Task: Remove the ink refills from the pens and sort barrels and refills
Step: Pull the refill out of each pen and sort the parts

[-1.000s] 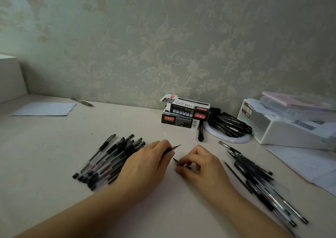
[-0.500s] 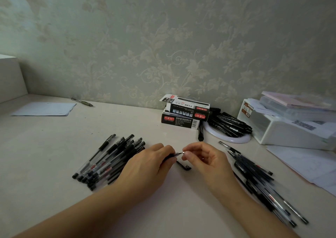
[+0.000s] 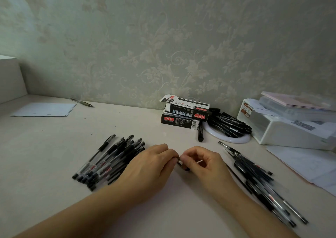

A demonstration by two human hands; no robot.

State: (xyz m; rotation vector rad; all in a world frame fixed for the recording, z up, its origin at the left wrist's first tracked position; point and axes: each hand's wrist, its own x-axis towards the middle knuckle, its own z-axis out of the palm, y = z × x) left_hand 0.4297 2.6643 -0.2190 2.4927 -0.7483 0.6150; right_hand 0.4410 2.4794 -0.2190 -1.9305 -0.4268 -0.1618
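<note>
My left hand (image 3: 151, 167) is closed around a pen whose body is hidden under the palm; only its tip shows between the two hands. My right hand (image 3: 201, 163) pinches that tip with thumb and forefinger, so the hands touch at the fingertips. A small black pen cap (image 3: 183, 167) lies on the table just below the fingertips. To the left lies a pile of several capped black pens (image 3: 109, 159). To the right lies a spread of thin refills and clear barrels (image 3: 258, 181).
Two stacked black pen boxes (image 3: 183, 116) stand by the wall. A white ring (image 3: 227, 137) holds more black pens. A white storage box (image 3: 291, 128) and papers (image 3: 305, 165) are at the right; a paper sheet (image 3: 43, 109) and a lone pen (image 3: 81, 102) at far left.
My right hand lifted off the table, left the black cap there, and closed in on the pen tip held by my left hand. The left hand barely moved.
</note>
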